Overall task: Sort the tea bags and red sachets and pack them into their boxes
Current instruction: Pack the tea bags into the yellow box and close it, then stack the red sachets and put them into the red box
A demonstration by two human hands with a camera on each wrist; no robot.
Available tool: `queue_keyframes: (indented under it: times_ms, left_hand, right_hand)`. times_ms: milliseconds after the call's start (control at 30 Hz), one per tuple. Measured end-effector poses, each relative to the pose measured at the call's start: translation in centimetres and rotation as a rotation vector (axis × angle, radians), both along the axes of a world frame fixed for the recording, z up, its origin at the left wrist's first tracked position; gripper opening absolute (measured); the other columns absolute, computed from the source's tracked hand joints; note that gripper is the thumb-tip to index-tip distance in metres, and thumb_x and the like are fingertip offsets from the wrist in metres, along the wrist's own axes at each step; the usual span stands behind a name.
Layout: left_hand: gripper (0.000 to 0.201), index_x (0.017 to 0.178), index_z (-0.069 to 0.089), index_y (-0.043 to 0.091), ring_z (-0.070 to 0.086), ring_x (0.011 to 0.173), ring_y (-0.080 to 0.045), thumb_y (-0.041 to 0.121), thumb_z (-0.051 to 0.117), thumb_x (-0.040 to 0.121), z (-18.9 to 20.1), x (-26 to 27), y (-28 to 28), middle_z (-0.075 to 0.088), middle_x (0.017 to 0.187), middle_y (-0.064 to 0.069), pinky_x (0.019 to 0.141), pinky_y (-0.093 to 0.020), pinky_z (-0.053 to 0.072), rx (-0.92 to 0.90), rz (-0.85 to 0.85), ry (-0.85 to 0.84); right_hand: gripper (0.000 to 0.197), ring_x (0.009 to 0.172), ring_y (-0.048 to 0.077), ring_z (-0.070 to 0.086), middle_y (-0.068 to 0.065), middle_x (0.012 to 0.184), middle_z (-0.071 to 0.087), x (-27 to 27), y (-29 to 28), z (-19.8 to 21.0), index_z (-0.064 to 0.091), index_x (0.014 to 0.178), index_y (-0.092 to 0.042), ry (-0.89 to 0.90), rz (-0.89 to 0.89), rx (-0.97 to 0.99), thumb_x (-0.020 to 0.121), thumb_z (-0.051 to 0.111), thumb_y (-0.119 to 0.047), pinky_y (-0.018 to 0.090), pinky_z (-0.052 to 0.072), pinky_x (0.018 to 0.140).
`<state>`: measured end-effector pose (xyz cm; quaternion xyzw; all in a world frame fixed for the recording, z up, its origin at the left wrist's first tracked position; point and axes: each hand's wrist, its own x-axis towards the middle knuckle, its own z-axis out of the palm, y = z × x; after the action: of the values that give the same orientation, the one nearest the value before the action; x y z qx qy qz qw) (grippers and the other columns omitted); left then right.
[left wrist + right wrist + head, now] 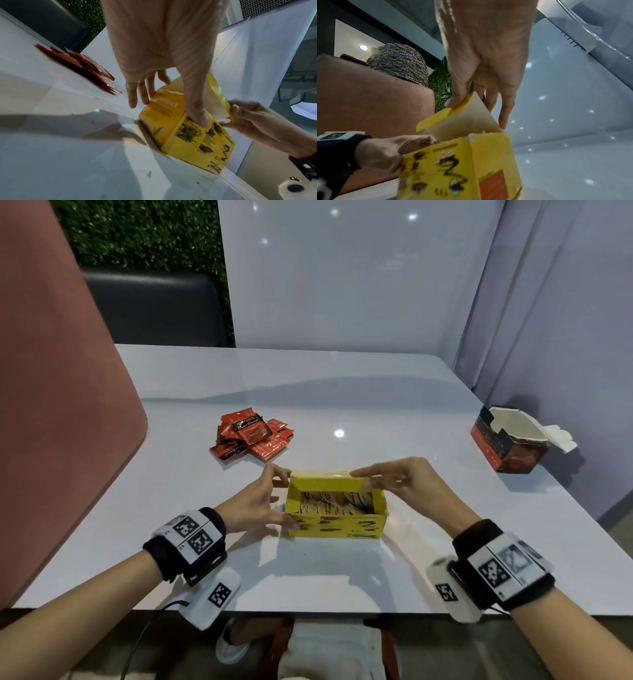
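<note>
A yellow tea box (pixel 337 523) stands at the table's near middle, its top open and packed with tea bags (pixel 334 503). My left hand (pixel 284 501) grips the box's left end, thumb (pixel 199 119) on the front face and fingers (pixel 137 100) round the end panel. My right hand (pixel 363 479) pinches the lid flap (pixel 325 478) between thumb and fingers; the flap (pixel 462 119) leans half-raised over the opening. A pile of red sachets (pixel 251 436) lies behind the box to the left. An open red and black box (pixel 510 445) sits far right.
The white table (pixel 376 405) is walled by a glossy panel behind and a grey partition on the right. A brown chair back (pixel 58 405) rises along the left edge. The red box stands close to the table's right edge.
</note>
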<state>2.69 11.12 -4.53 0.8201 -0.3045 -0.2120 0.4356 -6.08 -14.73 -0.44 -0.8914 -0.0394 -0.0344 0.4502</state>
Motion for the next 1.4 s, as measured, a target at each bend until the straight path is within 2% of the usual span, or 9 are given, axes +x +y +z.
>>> queue_keyframes:
  times_ms: [233,567,667,800,867,1000,1167,1267,1400]
  left_hand:
    - [0.065,0.106,0.024,0.013,0.039,0.123,-0.013,0.01,0.079,0.07,0.1,-0.2,-0.3,0.033,0.133,0.004,0.097,-0.021,0.037,0.023,0.02,-0.021]
    - [0.078,0.116,0.022,0.027,0.041,0.124,-0.016,0.011,0.08,0.068,0.4,-0.4,-0.3,0.035,0.128,0.004,0.097,-0.024,0.038,0.045,0.008,-0.029]
    - [0.096,0.129,0.015,0.056,0.038,0.123,-0.012,0.02,0.081,0.068,0.8,-0.4,-0.2,0.032,0.132,0.003,0.1,-0.028,0.037,0.046,-0.044,-0.063]
    - [0.072,0.108,0.027,0.082,0.031,0.125,-0.008,0.041,0.071,0.068,0.9,-0.4,0.0,0.026,0.133,0.009,0.104,-0.022,0.033,0.164,-0.109,-0.138]
    - [0.072,0.113,0.026,0.078,0.028,0.128,-0.008,0.034,0.069,0.077,1.1,-0.8,-0.1,0.024,0.136,0.009,0.106,-0.022,0.031,0.208,-0.125,-0.185]
    - [0.063,0.148,0.013,0.032,-0.001,0.146,-0.02,0.022,0.046,0.095,1.0,-2.4,-0.8,-0.01,0.158,-0.004,0.119,-0.035,0.016,0.395,-0.189,-0.489]
    - [0.065,0.15,-0.001,0.026,-0.015,0.145,-0.025,0.002,0.032,0.099,1.6,-4.0,-1.7,-0.014,0.158,-0.004,0.109,-0.041,0.035,0.712,-0.268,-0.642]
    - [0.066,0.15,0.001,0.027,-0.01,0.146,-0.026,0.001,0.033,0.098,2.0,-3.6,-2.0,-0.006,0.159,-0.002,0.105,-0.042,0.039,0.741,-0.251,-0.654]
    - [0.063,0.15,0.007,0.026,-0.005,0.146,-0.028,-0.002,0.029,0.098,2.3,-1.5,-2.7,-0.001,0.159,-0.005,0.109,-0.044,0.034,0.728,-0.213,-0.639]
  right_hand:
    - [0.028,0.108,-0.001,0.053,-0.004,0.118,0.066,-1.4,0.7,-1.7,0.071,0.107,-0.022,-0.041,0.007,-0.151,0.081,0.07,-0.012,-0.003,0.032,0.09]
    - [0.028,0.12,0.01,0.054,0.0,0.123,0.064,-1.7,0.6,-2.3,0.07,0.111,-0.019,-0.116,0.085,-0.33,0.084,0.066,-0.012,0.011,0.034,0.1]
    - [0.028,0.123,0.012,0.052,0.0,0.125,0.063,-1.8,0.5,-2.4,0.068,0.114,-0.018,-0.137,0.119,-0.409,0.087,0.063,-0.014,0.018,0.035,0.104]
    - [0.029,0.127,0.013,0.049,-0.003,0.13,0.06,-1.8,0.3,-2.6,0.065,0.118,-0.022,-0.098,0.149,-0.515,0.091,0.058,-0.02,0.033,0.041,0.105]
    - [0.028,0.127,0.015,0.05,-0.003,0.129,0.06,-1.9,0.4,-2.7,0.066,0.118,-0.023,-0.119,0.152,-0.538,0.092,0.056,-0.022,0.038,0.045,0.101]
    - [0.029,0.131,0.01,0.045,-0.008,0.133,0.057,-2.1,0.7,-2.9,0.063,0.12,-0.029,-0.123,0.146,-0.628,0.095,0.05,-0.025,0.035,0.045,0.1]
    - [0.028,0.124,0.007,0.05,-0.006,0.132,0.058,-2.3,0.3,-2.4,0.065,0.119,-0.026,-0.093,0.146,-0.478,0.092,0.057,-0.024,0.027,0.041,0.104]
    - [0.031,0.106,0.014,0.062,-0.002,0.124,0.063,-1.6,-2.7,-0.7,0.064,0.119,-0.024,-0.158,-0.117,-0.2,0.087,0.063,-0.023,0.033,0.047,0.098]
    - [0.026,0.095,0.033,0.065,0.018,0.096,0.069,1.6,-11.8,1.8,0.064,0.112,-0.012,-0.106,-0.609,-0.413,0.086,0.059,-0.017,0.041,0.05,0.086]
